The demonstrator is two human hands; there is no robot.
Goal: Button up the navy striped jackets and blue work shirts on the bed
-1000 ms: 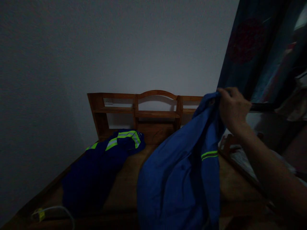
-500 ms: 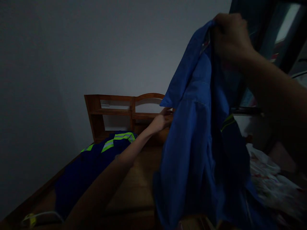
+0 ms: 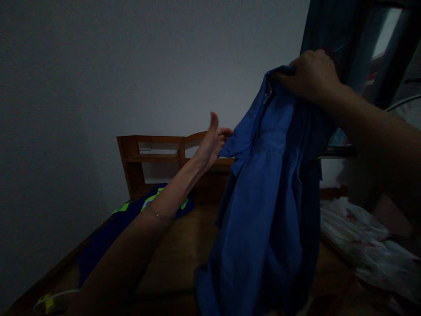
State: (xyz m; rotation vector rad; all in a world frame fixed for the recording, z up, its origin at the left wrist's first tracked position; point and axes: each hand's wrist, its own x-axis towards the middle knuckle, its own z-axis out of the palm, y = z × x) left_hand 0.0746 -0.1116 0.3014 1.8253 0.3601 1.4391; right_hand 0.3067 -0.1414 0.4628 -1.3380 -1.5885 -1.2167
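Note:
A blue collared shirt [image 3: 256, 193] hangs from my right hand [image 3: 314, 74], which grips it near the collar at the upper right. Its lower part drops in long folds past the bottom of the view. My left hand [image 3: 210, 142] is open beside the shirt's pointed collar edge, thumb up and fingers stretched toward the cloth. The fingertips are at the cloth's edge; whether they touch it I cannot tell. Behind my left forearm lies a dark blue garment [image 3: 105, 237] with yellow-green reflective bands, partly hidden by the arm.
A wooden bed board [image 3: 184, 250] lies below, with a wooden shelf headboard [image 3: 149, 157] against the grey wall. White plastic bags [image 3: 358, 232] are heaped at the right, below a dark window [image 3: 378, 57]. A pale loop with a yellow piece [image 3: 49, 303] lies at lower left.
My right hand has come down with the shirt, which has turned and hangs narrower. My left hand has risen slightly from behind the collar edge, its thumb now pointing up.

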